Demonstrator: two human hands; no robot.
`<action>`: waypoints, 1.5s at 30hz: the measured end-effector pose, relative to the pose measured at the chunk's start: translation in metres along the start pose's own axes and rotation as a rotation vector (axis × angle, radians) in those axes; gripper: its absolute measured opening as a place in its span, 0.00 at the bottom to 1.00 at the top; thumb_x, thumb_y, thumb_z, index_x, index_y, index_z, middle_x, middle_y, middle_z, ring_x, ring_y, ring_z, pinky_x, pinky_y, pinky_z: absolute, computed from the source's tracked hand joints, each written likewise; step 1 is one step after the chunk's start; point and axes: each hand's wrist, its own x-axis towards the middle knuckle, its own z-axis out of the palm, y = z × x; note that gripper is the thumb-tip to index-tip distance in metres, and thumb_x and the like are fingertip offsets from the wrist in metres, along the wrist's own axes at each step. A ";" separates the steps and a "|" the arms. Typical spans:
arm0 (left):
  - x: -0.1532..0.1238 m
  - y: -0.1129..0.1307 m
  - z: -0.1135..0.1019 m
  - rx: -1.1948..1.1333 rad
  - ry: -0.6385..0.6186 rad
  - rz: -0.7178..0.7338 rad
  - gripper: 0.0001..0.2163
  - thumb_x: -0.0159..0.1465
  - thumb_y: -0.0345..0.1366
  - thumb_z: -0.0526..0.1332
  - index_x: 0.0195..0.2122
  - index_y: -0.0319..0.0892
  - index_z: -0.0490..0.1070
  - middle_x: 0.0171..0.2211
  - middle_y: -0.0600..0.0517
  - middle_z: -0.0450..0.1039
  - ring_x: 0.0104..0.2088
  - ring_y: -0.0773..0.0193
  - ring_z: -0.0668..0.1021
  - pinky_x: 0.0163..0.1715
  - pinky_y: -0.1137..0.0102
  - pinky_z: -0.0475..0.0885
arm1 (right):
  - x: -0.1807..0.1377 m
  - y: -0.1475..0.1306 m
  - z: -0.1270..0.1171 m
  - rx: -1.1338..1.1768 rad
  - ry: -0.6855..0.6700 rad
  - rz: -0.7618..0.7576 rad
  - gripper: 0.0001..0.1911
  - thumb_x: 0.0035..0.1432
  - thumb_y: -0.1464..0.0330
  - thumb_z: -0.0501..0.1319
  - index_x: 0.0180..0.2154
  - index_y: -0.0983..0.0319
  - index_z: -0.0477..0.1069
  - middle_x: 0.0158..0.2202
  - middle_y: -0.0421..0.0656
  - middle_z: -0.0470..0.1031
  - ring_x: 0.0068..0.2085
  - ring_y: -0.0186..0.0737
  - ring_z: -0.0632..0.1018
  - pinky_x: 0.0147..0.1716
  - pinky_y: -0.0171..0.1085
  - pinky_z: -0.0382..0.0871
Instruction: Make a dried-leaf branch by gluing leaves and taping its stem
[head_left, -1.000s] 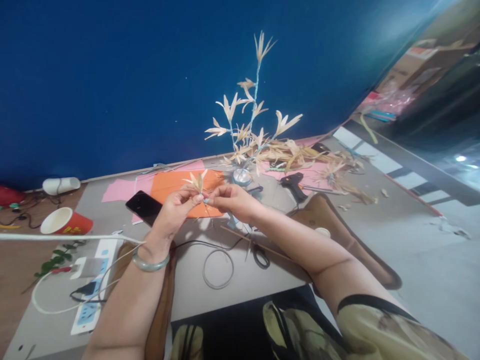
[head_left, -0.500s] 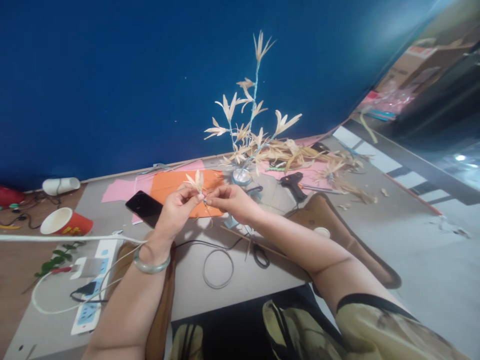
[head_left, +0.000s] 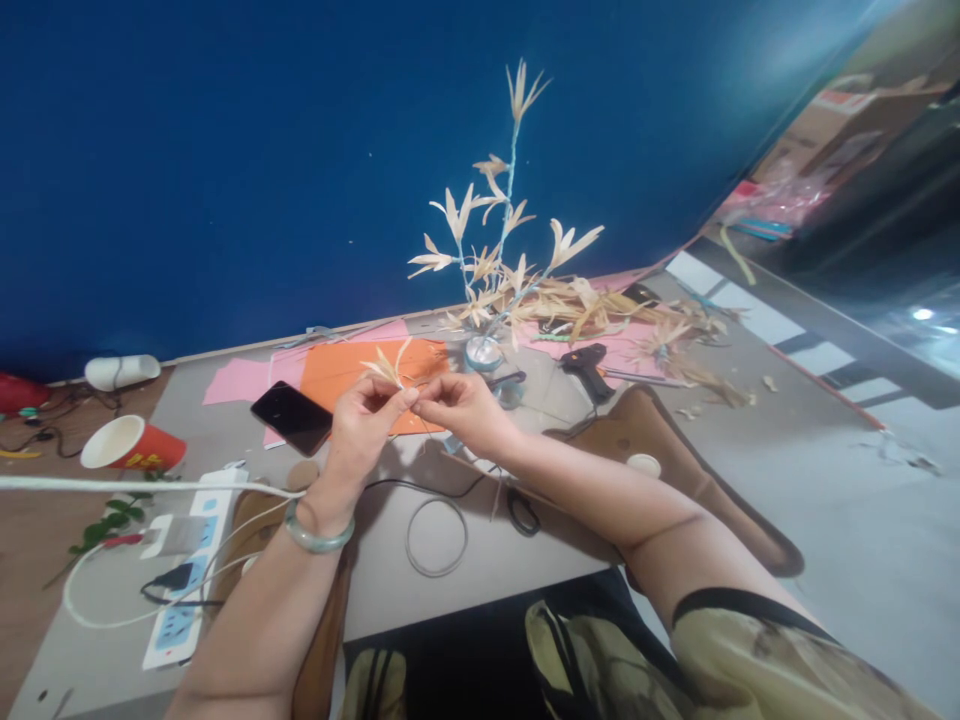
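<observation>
My left hand [head_left: 366, 412], with a pale bangle on its wrist, pinches the base of a small dried-husk flower [head_left: 387, 366] whose cream petals fan up and to the left. Against it, fingertips nearly touching the left thumb, is my right hand [head_left: 466, 408]; its fingers are pressed together at the flower's base, and what they pinch is too small to make out. Behind the hands stands a branching arrangement of husk flowers [head_left: 484, 268] on blue-wrapped stems. An orange sheet [head_left: 352, 358] lies beneath the hands.
A black phone [head_left: 292, 416] and a red paper cup [head_left: 142, 445] are on the left, near a power strip [head_left: 180, 600]. A glue gun [head_left: 589, 370] rests at right before piled dried husks [head_left: 592, 308]. A wire ring [head_left: 436, 538] lies in front.
The flower has tipped to the left and turned between my fingers. My left hand and forearm have shifted slightly right, and both hands are closer together.
</observation>
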 end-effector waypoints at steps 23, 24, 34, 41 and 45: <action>-0.001 -0.001 0.000 -0.229 -0.049 -0.129 0.10 0.49 0.36 0.73 0.22 0.39 0.72 0.23 0.56 0.68 0.27 0.70 0.70 0.34 0.73 0.67 | -0.001 -0.002 -0.002 0.006 -0.050 0.053 0.19 0.44 0.57 0.70 0.26 0.66 0.72 0.20 0.36 0.66 0.22 0.26 0.60 0.20 0.31 0.50; -0.002 -0.002 0.001 -0.251 -0.032 -0.157 0.11 0.49 0.36 0.73 0.23 0.40 0.72 0.23 0.57 0.69 0.27 0.71 0.71 0.34 0.73 0.67 | -0.001 -0.003 -0.002 0.015 -0.056 0.064 0.18 0.44 0.57 0.70 0.26 0.66 0.71 0.19 0.35 0.64 0.21 0.25 0.59 0.20 0.31 0.49; 0.000 0.006 0.000 -0.349 -0.222 -0.207 0.07 0.53 0.38 0.70 0.29 0.41 0.79 0.34 0.50 0.77 0.39 0.62 0.77 0.47 0.66 0.70 | -0.001 -0.005 0.001 0.252 -0.103 0.113 0.19 0.45 0.58 0.70 0.24 0.63 0.65 0.16 0.31 0.57 0.18 0.24 0.54 0.19 0.30 0.46; 0.006 0.008 -0.012 -0.204 -0.247 -0.182 0.06 0.54 0.38 0.69 0.27 0.41 0.78 0.30 0.52 0.75 0.36 0.65 0.76 0.44 0.69 0.71 | 0.007 -0.011 -0.013 -0.023 -0.209 0.080 0.18 0.48 0.57 0.69 0.29 0.64 0.69 0.23 0.36 0.67 0.23 0.27 0.63 0.23 0.31 0.55; 0.007 0.010 -0.015 -0.184 -0.277 -0.269 0.08 0.55 0.39 0.69 0.28 0.40 0.77 0.28 0.52 0.75 0.32 0.66 0.77 0.40 0.70 0.73 | 0.010 -0.020 -0.021 -0.179 -0.300 0.033 0.16 0.58 0.57 0.60 0.32 0.65 0.72 0.23 0.37 0.66 0.23 0.28 0.62 0.23 0.31 0.56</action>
